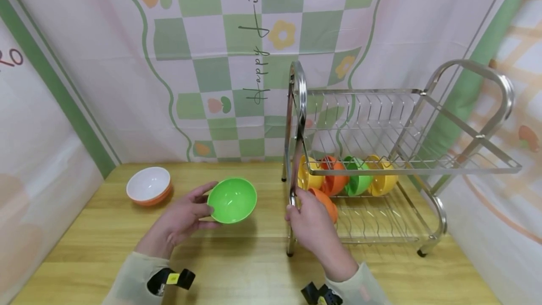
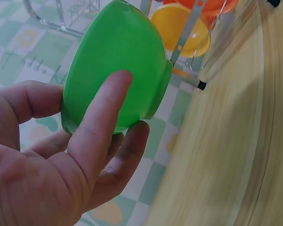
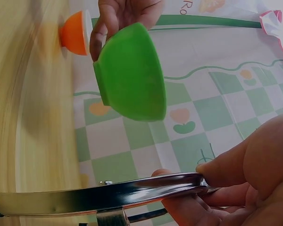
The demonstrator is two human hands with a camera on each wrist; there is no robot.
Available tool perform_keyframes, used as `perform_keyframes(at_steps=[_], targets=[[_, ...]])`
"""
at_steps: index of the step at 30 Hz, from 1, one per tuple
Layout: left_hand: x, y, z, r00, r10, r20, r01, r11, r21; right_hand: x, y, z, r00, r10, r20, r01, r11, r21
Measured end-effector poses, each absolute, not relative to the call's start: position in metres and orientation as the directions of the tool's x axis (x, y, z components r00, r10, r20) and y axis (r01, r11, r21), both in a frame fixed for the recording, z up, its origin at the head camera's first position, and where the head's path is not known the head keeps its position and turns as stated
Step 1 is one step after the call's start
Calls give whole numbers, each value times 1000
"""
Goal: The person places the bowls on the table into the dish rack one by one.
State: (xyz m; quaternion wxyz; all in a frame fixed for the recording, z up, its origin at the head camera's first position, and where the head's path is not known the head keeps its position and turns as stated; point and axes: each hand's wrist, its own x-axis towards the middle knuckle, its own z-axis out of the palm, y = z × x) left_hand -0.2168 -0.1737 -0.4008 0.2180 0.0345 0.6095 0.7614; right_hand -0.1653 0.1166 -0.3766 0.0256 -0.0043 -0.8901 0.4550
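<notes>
My left hand (image 1: 184,218) holds a green bowl (image 1: 233,200) by its rim and side, raised off the table. In the left wrist view the bowl (image 2: 118,61) shows its outer side, with the thumb and fingers around it. My right hand (image 1: 315,227) grips the left upright of a two-tier metal dish rack (image 1: 415,172). From the right wrist view, the thumb and fingers pinch that metal frame (image 3: 132,188). Several bowls stand on edge on the lower tier, among them an orange bowl (image 1: 325,204) beside my right hand.
At the left of the wooden table (image 1: 237,267) sits an orange bowl with a white inside (image 1: 149,185). Farther back on the lower tier are a red-orange bowl (image 1: 334,182), a green bowl (image 1: 357,183) and a yellow bowl (image 1: 384,182). A patterned curtain (image 1: 203,74) hangs behind.
</notes>
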Motion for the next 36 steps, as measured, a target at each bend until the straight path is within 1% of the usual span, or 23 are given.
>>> perform_keyframes(at_steps=[14,28,34,36], targets=[[-200,-173,-390,-878,432,-206,-284,-124,951,-165,116,-377,-999,28,46,-20,589,-808],[-186,-165,-384,-853,494,-167,-268,-140,953,-165,117,-378,-997,17,78,-53,599,-799],[-180,-158,-382,-854,496,-158,-259,-141,956,-161,116,-374,-998,-5,65,-51,674,-737],[-178,-156,-381,-854,497,-154,-257,-144,956,-157,116,-371,-998,-16,67,-60,675,-735]])
